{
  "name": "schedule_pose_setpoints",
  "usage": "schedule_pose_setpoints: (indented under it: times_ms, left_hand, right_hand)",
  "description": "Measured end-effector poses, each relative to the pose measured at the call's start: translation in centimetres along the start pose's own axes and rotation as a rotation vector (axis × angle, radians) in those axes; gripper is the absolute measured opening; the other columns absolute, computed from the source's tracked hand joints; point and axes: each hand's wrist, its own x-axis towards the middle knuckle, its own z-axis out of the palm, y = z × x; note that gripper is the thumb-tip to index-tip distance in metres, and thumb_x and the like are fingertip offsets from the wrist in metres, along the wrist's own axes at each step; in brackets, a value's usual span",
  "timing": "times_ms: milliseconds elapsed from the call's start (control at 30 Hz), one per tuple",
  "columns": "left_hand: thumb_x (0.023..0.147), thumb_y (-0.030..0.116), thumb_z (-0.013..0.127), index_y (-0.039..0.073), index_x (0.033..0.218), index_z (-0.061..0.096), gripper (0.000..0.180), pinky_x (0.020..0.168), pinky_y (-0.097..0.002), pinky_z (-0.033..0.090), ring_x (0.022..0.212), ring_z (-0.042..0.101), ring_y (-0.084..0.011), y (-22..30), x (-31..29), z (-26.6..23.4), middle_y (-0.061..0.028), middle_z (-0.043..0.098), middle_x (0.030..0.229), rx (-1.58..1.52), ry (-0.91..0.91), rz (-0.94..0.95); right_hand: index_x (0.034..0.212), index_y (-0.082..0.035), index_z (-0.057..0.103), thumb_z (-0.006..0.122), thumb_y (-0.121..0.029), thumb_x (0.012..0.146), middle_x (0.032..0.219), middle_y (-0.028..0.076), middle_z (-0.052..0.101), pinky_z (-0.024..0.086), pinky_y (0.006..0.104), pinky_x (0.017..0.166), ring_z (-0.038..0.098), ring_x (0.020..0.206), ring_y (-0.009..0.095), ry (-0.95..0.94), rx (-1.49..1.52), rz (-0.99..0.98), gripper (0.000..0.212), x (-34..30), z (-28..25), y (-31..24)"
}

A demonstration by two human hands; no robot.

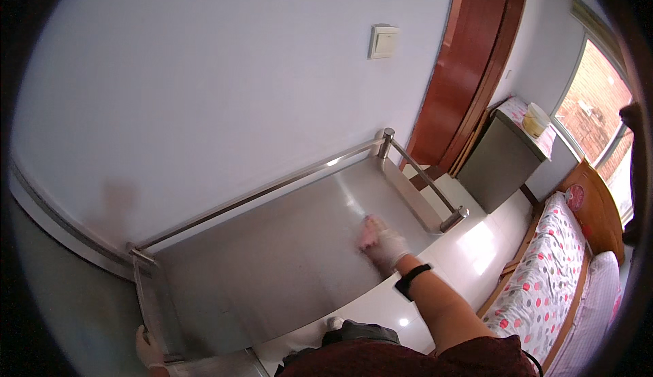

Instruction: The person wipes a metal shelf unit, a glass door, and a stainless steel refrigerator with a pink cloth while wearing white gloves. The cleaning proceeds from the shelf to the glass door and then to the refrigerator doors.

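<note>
The person's two hands are well apart, both in pale, thin gloves, over the railed steel table (272, 268). The right hand (389, 246) is on the right half of the table's top, fingers down toward the metal. It is blurred, and a pinkish patch shows at the fingers; whether that is a cloth or skin through the glove, I cannot tell, nor whether the hand is closed on anything. A black wristband (413, 282) circles the right wrist. The left hand (149, 350) is at the table's left end, by the near part of the end rail (140, 294). Its fingers seem to meet the rail, but how firmly they hold it is not clear.

The table's long rail (258, 199) runs along its far side, beside the pale wall (224, 71); a shorter rail (423, 173) closes its right end. A soft shadow falls on the wall above the table's far left corner. The person's dark red garment (401, 362) is at the table's near side.

Above the table's far right corner, a white switch (383, 42) is set in the wall. Beyond the table's right end are a red-brown door (469, 57), a grey cabinet (502, 163) bearing a pale tub (535, 120), a window (593, 101) and, nearer, a bed (544, 275) with a dotted cover and wooden headboard (598, 207).
</note>
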Motion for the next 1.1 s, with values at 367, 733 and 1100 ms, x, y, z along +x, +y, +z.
schedule_pose_setpoints:
  times_ms: [367, 733, 1100]
  left_hand:
    - [0.103, 0.011, 0.057, -0.002, 0.129, 0.065, 0.03, 0.105, -0.0391, 0.048, 0.118, 0.064, -0.0283, 1.3, -1.5, -0.9, -0.0163, 0.068, 0.13, 0.049, 0.058, 0.039]
    - [0.099, 0.013, 0.062, 0.001, 0.124, 0.068, 0.028, 0.099, -0.0397, 0.052, 0.11, 0.067, -0.029, 2.5, -1.6, -1.8, -0.0148, 0.071, 0.121, -0.025, 0.001, 0.043]
    - [0.1, 0.012, 0.061, 0.002, 0.126, 0.067, 0.029, 0.1, -0.0391, 0.051, 0.112, 0.067, -0.0285, 2.9, -2.2, -2.1, -0.0145, 0.071, 0.122, -0.058, 0.009, 0.046]
  right_hand:
    - [0.126, -0.006, 0.061, 0.069, -0.033, 0.086, 0.14, 0.014, 0.055, 0.036, 0.0492, 0.115, 0.046, 0.136, 0.037, -0.065, 0.184, 0.666, 0.049, 7.8, -2.5, 7.9]
    - [0.153, -0.001, 0.036, 0.077, -0.043, 0.083, 0.157, 0.016, 0.034, 0.038, 0.0507, 0.114, 0.032, 0.146, 0.034, -0.366, 0.097, -0.544, 0.091, 4.1, 4.6, -27.3]
    - [0.152, -0.014, 0.042, 0.075, -0.031, 0.09, 0.157, 0.014, 0.042, 0.037, 0.0496, 0.118, 0.04, 0.146, 0.034, -0.356, 0.474, -0.57, 0.073, 1.0, 3.5, -24.2]
